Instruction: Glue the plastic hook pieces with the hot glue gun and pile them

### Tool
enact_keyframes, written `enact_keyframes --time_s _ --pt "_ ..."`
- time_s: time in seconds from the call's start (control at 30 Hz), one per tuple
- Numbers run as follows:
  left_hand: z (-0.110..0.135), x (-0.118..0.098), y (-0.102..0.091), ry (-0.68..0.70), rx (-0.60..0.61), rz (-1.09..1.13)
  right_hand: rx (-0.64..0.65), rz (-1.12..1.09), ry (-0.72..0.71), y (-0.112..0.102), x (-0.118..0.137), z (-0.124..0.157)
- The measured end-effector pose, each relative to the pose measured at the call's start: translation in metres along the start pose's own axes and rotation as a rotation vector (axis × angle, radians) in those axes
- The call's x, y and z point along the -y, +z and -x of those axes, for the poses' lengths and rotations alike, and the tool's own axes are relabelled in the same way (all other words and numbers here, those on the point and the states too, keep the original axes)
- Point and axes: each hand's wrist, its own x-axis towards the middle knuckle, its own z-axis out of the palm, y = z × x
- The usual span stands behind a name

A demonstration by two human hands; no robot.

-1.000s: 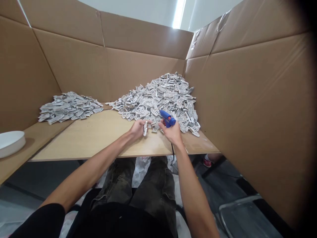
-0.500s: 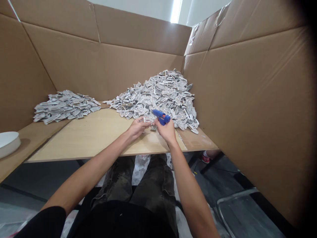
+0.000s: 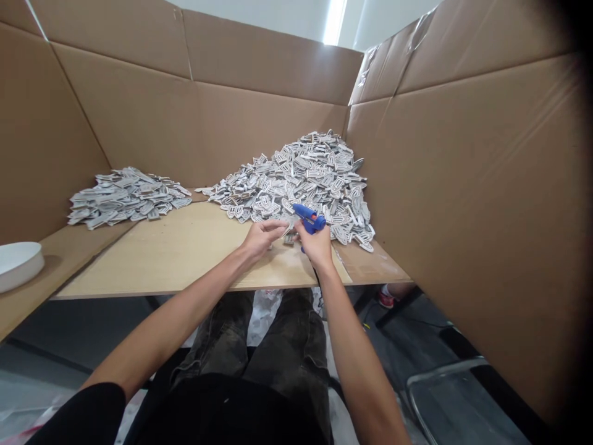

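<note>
My right hand (image 3: 317, 246) is closed around a blue hot glue gun (image 3: 309, 217), its nozzle pointing up and to the left. Just left of it, my left hand (image 3: 262, 240) pinches a small flat grey-white cut-out piece (image 3: 289, 228), now turned nearly edge-on and partly hidden by fingers. Another such piece (image 3: 288, 240) shows just below, between the two hands. Behind them rises a large heap of similar grey-white pieces (image 3: 296, 176) with cut-out slots. A smaller pile of flat grey pieces (image 3: 125, 196) lies at the left.
Tall cardboard walls (image 3: 269, 62) enclose the back and sides of the wooden table (image 3: 152, 259). A white round dish (image 3: 21, 266) sits at the far left. Under the table at right, another person's red shoe (image 3: 385, 298) shows near a metal-framed chair (image 3: 445, 371).
The glue gun has moved slightly to the right, away from the left hand. The piece in the left hand has tipped from face-up to nearly edge-on.
</note>
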Motion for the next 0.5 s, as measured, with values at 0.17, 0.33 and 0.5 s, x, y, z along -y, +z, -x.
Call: enact_keyframes --time_s 0.17,0.33,0.5 --pt "0.005 -0.0005 0.001 0.054 0.039 -0.103 0.0 0.053 -0.029 -0.0009 0.0028 0.0022" --pt "0.0057 -0.0019 0.0053 0.057 0.006 -0.101 0.007 0.139 -0.016 -0.0014 0.0092 0.0072" --pt "0.0028 -0.001 0.0027 0.015 -0.104 -0.06 0.016 0.167 -0.029 -0.0005 0.0039 0.0059"
